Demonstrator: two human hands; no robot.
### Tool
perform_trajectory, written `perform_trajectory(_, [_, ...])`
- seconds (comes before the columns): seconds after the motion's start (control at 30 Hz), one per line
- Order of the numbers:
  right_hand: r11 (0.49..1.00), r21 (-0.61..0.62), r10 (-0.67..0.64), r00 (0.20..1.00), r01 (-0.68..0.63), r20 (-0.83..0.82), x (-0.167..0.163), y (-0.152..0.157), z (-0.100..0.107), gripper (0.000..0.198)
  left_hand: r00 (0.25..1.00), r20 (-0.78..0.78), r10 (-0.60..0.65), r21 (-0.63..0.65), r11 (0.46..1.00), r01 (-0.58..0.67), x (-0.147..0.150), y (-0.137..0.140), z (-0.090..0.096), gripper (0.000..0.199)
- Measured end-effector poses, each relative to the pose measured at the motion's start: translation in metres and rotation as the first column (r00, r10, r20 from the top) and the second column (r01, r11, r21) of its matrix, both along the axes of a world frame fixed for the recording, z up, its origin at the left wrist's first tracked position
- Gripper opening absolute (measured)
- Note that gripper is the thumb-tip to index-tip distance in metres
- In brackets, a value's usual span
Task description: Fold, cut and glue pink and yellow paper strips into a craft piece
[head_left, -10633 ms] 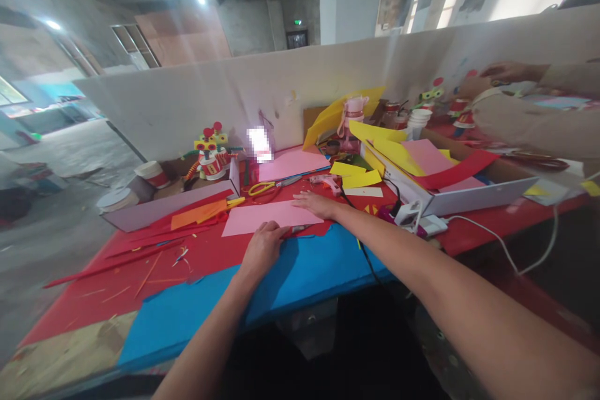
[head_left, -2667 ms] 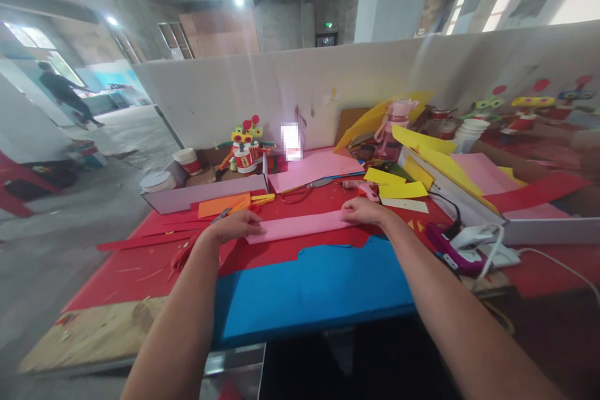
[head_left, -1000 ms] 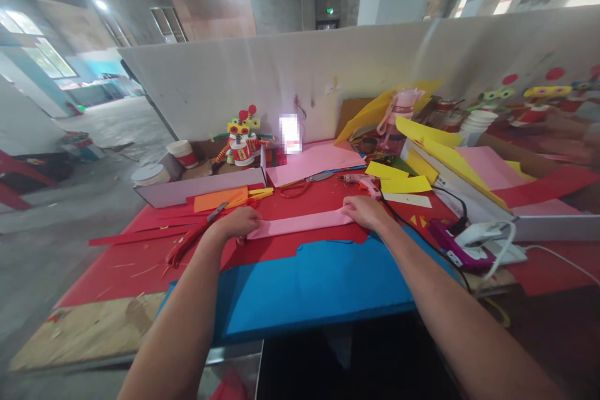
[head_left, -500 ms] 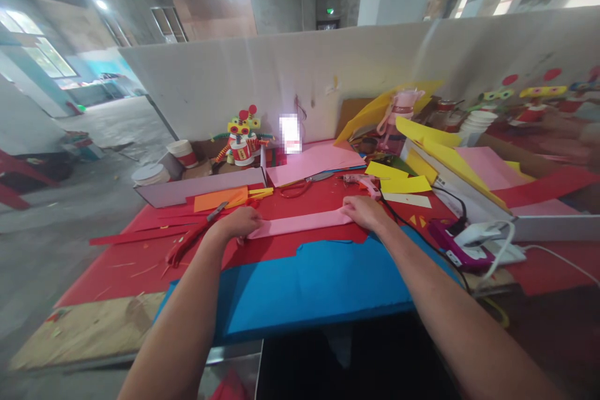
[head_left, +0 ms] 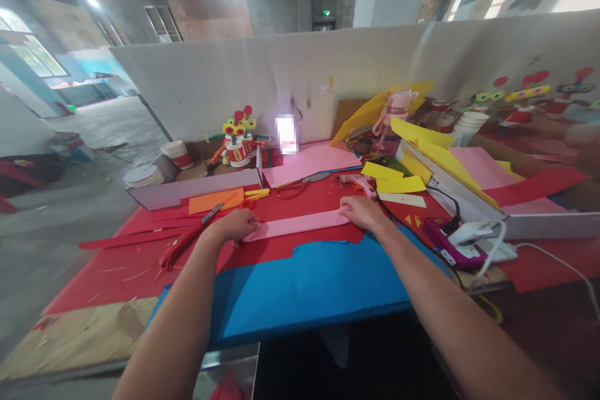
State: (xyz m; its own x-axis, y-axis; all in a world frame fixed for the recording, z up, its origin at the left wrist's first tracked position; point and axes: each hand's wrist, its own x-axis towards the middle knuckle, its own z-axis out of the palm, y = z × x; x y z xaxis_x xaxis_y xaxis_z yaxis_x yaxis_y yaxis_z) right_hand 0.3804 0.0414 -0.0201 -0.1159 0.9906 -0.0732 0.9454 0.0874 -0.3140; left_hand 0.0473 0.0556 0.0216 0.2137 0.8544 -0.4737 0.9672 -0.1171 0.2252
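"Spreading wide beneath everything, it's the red-covered bench (head_left: pixel 100 281), with a blue sheet (head_left: pixel 309 287) along the near edge! And just beyond that blue, the pink strip (head_left: pixel 300 223), running side to side between two hands. How does it handle?"

"Light, I'd say, next to no weight. Looks like paper or thin card, so it should bend easily, crease fast and perhaps tear under a hard yank. Not much slip, I'd guess. The two short ends are the place to take hold, leaving the middle flat."

"And that's where we find them! Left hand (head_left: pixel 238 225) on one end, right hand (head_left: pixel 363 211) on the other. How open is the grip?"

"Narrow, both sides: each one closed down on the pink, pinching its end. The left hand hides its exact fingertip contact, mind."

"Resting on the red, or lifted a touch?"

"Can't tell from up here!"
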Motion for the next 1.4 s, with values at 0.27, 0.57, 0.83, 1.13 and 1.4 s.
perform_trajectory(0.27, [1.0, 0.025, -0.017, 1.0, 0.017, -0.005, -0.001, 0.0, -0.002, 0.017, 0.999, -0.026, 0.034, 0.028, 0.999, -0.034, 0.001, -0.001, 0.0, 0.023])
perform_trajectory(0.57, [0.999, 0.034, -0.022, 1.0, 0.022, -0.012, -0.001, 0.001, -0.002, 0.016, 0.999, -0.04, 0.027, 0.063, 0.998, -0.024, 0.0, 0.0, -0.003, 0.025])
perform_trajectory(0.83, [0.999, 0.029, -0.03, 1.0, 0.029, 0.002, -0.002, -0.001, -0.003, 0.017, 0.996, -0.041, 0.076, 0.009, 0.997, -0.076, 0.002, -0.001, -0.002, 0.027])
perform_trajectory(1.13, [0.997, -0.008, -0.075, 0.996, 0.075, 0.056, -0.009, -0.007, 0.0, 0.017, 0.996, -0.048, 0.08, 0.01, 0.997, -0.08, 0.002, -0.003, -0.002, 0.034])
perform_trajectory(1.4, [0.923, 0.3, 0.205, 0.968, -0.241, 0.148, -0.035, -0.015, 0.0, 0.037, 0.996, -0.06, 0.059, 0.013, 0.998, -0.059, 0.002, -0.005, 0.0, 0.034])
